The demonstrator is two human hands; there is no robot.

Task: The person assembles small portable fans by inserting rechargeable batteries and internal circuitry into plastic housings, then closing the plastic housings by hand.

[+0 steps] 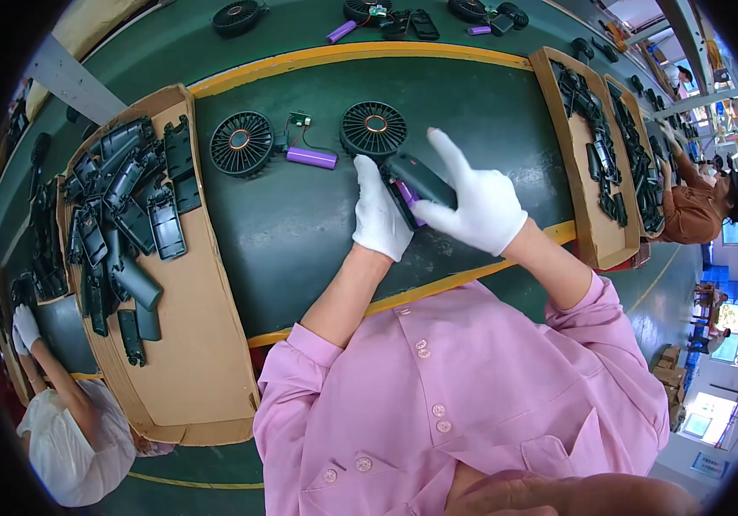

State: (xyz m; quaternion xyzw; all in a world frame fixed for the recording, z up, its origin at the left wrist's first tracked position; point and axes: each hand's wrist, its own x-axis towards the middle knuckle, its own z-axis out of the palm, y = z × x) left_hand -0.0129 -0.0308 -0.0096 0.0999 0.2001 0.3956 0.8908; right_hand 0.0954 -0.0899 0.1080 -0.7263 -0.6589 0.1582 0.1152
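My gloved left hand (pixel 376 219) is closed round the handle of a small black handheld fan (pixel 373 129), whose round grille points away from me. A purple battery cell (pixel 408 193) shows inside the opened handle. In my gloved right hand (pixel 479 206) is a dark handle cover (pixel 422 179), tilted over the handle between thumb and curled fingers, with the index finger stretched out. Left of these lies a second fan head (pixel 242 144), wired to a small circuit board (pixel 299 119) and another purple battery cell (pixel 311 157).
A cardboard box (pixel 201 344) of dark handle shells stands at my left. Another box (pixel 591 232) with dark parts is at my right. Beyond the yellow edge strip (pixel 369 52) lie more fan heads (pixel 236 17). Co-workers sit at both sides.
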